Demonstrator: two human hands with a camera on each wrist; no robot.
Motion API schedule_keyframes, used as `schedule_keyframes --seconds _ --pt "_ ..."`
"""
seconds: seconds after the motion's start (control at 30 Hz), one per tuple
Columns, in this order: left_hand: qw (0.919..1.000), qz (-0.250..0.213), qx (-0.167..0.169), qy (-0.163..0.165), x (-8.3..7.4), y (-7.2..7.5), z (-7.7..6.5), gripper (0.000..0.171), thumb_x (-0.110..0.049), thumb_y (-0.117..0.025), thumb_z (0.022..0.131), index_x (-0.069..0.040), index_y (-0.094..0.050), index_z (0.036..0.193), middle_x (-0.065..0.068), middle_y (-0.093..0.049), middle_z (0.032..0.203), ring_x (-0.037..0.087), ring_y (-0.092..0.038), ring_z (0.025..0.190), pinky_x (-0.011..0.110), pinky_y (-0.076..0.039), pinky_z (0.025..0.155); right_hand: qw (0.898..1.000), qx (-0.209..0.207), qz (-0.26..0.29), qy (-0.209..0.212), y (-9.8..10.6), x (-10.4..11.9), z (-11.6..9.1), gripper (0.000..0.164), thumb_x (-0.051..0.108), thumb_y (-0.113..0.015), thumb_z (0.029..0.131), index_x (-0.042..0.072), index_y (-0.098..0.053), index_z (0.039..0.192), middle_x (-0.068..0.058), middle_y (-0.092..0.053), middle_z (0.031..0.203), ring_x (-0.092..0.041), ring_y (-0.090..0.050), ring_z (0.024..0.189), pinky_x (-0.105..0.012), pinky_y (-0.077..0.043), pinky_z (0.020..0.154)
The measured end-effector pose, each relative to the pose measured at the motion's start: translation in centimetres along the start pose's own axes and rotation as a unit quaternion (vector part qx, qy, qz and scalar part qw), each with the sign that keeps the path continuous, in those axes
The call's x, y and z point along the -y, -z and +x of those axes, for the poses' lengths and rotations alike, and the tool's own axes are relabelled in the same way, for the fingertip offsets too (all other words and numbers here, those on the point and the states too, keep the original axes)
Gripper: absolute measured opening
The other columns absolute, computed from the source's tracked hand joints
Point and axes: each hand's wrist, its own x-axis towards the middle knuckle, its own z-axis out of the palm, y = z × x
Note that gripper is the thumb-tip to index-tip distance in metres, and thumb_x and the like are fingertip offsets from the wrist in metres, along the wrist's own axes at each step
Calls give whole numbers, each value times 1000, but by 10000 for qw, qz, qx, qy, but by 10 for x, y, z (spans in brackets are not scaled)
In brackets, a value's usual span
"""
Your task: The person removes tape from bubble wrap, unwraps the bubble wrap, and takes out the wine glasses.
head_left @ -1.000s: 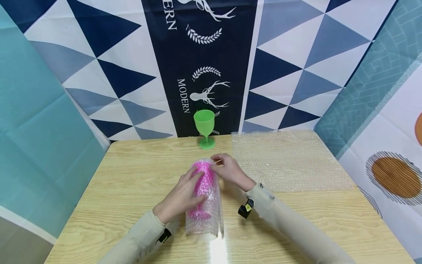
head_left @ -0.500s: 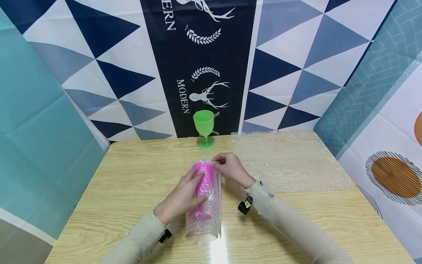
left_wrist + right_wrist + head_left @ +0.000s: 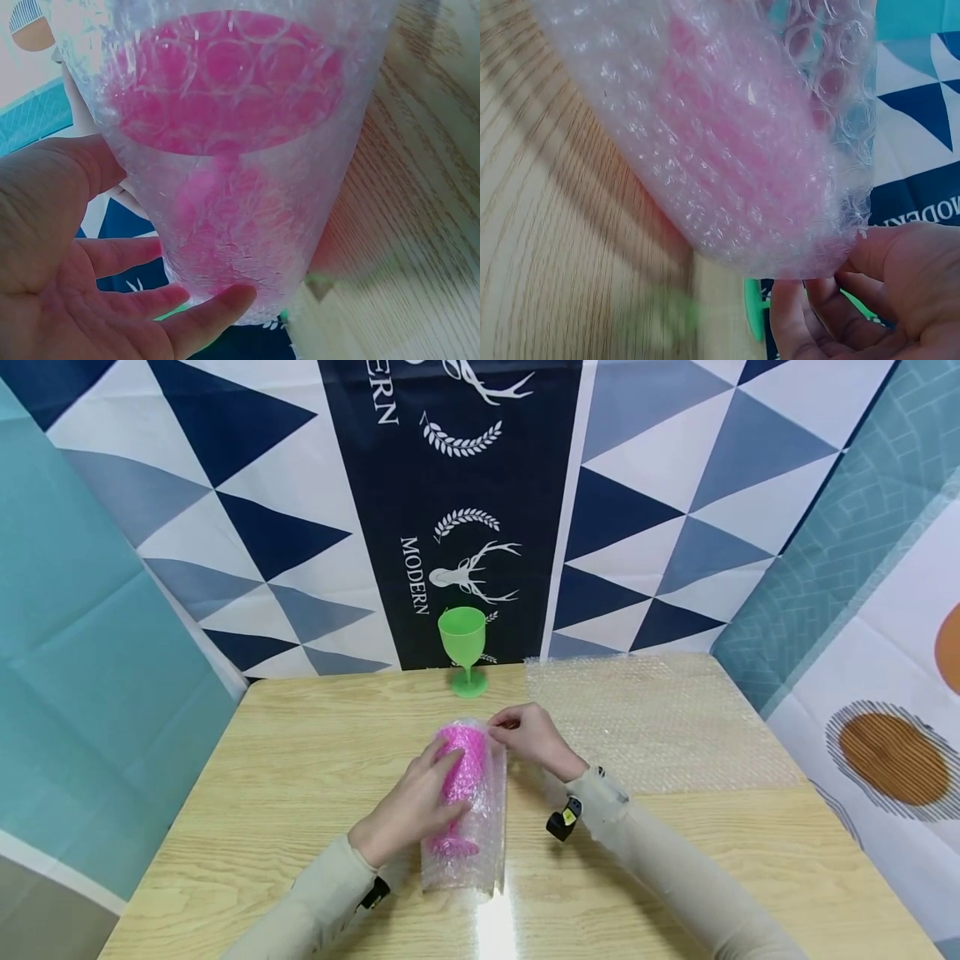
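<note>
A pink plastic goblet (image 3: 467,762) lies inside a roll of clear bubble wrap (image 3: 489,835), its bowl toward the back of the table. My left hand (image 3: 408,810) grips the roll from the left, fingers spread over the bowl and thumb lower down. The left wrist view shows the round pink foot (image 3: 225,90) through the bubbles, with my left fingertips along the wrap's side. At the far right corner of the roll, my right hand (image 3: 531,739) pinches the wrap's edge. Thumb and fingers of that right hand (image 3: 904,289) meet at the wrap's end in the right wrist view.
A green goblet (image 3: 462,639) stands upright at the table's back edge, behind the roll. Another sheet of bubble wrap (image 3: 667,727) lies flat at the back right. Patterned cloth walls (image 3: 630,518) enclose the wooden table (image 3: 300,760).
My right hand has shifted slightly right along with the wrap's pinched edge, and the loose layer on the roll's right side sits flatter. My left hand stays in place.
</note>
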Motion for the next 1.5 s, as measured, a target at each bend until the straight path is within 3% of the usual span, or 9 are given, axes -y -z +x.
schedule_keyframes --seconds 0.33,0.77,1.1,1.27,1.5 --pt "10000 -83 46 28 -1 0 0 79 -28 -80 90 -1 -44 154 27 -25 166 50 -40 144 55 -45 111 9998 122 -19 -126 8 -11 -3 18 16 -75 94 5 -80 108 -11 -79 103 -13 -71 81 -26 -61 72" --pt "9998 -162 92 116 -2 0 1 78 -28 -81 89 -4 -45 154 24 -26 166 47 -38 147 55 -43 114 9996 113 -257 23 13 -24 -5 16 16 -76 93 6 -81 105 -12 -79 103 -18 -75 89 -28 -62 76" --pt "9998 -205 17 18 0 -2 0 78 -27 -81 89 -3 -45 154 25 -26 166 48 -39 146 54 -43 113 9994 142 -186 -236 15 -34 -3 16 13 -76 93 6 -81 105 -12 -79 104 -13 -73 84 -26 -61 73" --pt "9999 -126 -33 12 2 -2 -1 78 -27 -82 88 -3 -45 153 25 -26 166 47 -40 145 54 -44 113 9996 166 -199 -53 13 -32 -1 16 13 -74 94 3 -79 106 -10 -78 101 -15 -71 85 -27 -60 74" --pt "9999 -127 -58 13 3 -1 0 79 -27 -83 87 -3 -46 153 26 -28 165 46 -39 147 54 -42 115 9995 162 20 280 8 -20 1 26 9 -72 94 -2 -71 118 -16 -75 107 -28 -73 94 -33 -62 82"
